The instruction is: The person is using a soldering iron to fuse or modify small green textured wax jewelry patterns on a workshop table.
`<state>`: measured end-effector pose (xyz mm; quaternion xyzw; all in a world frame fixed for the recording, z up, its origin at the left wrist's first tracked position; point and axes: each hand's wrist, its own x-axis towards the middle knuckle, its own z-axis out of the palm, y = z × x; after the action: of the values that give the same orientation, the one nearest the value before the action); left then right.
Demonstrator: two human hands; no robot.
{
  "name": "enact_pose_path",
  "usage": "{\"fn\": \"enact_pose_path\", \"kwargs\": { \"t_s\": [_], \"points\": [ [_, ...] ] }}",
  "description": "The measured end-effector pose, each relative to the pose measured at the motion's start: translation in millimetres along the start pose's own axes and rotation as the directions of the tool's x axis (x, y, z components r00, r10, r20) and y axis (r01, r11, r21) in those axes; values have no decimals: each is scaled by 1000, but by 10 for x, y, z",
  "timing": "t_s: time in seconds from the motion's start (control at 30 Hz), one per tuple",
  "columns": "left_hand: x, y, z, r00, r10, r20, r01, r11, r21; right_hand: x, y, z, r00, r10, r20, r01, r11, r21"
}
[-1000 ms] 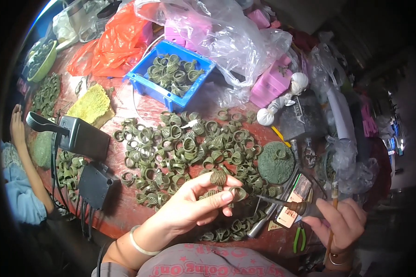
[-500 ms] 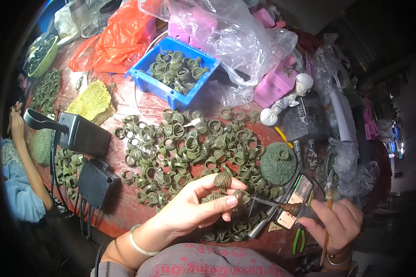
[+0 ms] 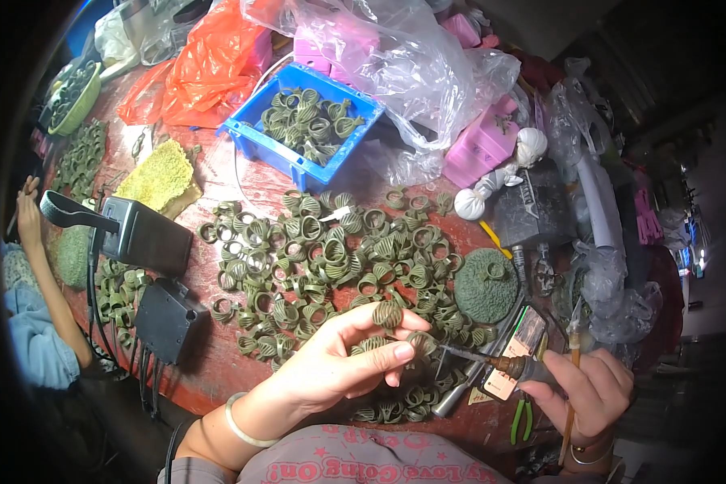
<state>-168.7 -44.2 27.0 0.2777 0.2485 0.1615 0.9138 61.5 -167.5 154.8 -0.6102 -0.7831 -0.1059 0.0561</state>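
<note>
Held in the left grip (image 3: 343,359), closed between thumb and fingers: at least two small olive-green ribbed metal-looking rings (image 3: 388,315), one raised at the fingertips, another beside the thumb tip. Held in the right grip (image 3: 585,391), with fingers curled closed: a dark pen-shaped tool with a brown collar (image 3: 508,365) and, crossing upright, a slim brush with a wooden handle (image 3: 573,355). Pointing leftward with the thin tip at the ring by the thumb; too small to tell whether touching or just short.

Spread beyond and beneath the left grip, over a red worktop (image 3: 206,367): a broad scatter of matching loose rings (image 3: 331,254). Beyond that, a blue rectangular plastic bin (image 3: 278,167) with more rings inside. To the right of the scatter, a round green textured pad (image 3: 486,294) bearing one ring. Near the right grip, a pair of green curved handles (image 3: 522,419). To the left, a yellow porous block (image 3: 160,177) and a black box with a strap handle (image 3: 149,236). At far left, a co-worker's forearm (image 3: 52,294).
</note>
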Motion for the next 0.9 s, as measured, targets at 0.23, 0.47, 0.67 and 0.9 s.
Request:
{"fn": "enact_pose_path", "kwargs": {
  "t_s": [0.23, 0.47, 0.67, 0.9],
  "points": [
    [14, -24, -18, 1000, 22, -4, -22, 1000, 0, -7, -8, 12, 1000, 9, 3, -9, 1000, 12],
    [9, -20, -10, 1000, 20, -16, -20, 1000, 8, -35, -34, -28, 998, 65, -20, -64, 998, 16],
    [-1, 13, 10, 1000, 2, -20, -2, 1000, 1, 12, -21, -4, 999, 34, -9, -34, 999, 9],
    [10, -3, -1, 1000, 1, -15, -1, 1000, 16, 12, -12, 12, 1000, 17, 4, -17, 1000, 13]
  ]
}}
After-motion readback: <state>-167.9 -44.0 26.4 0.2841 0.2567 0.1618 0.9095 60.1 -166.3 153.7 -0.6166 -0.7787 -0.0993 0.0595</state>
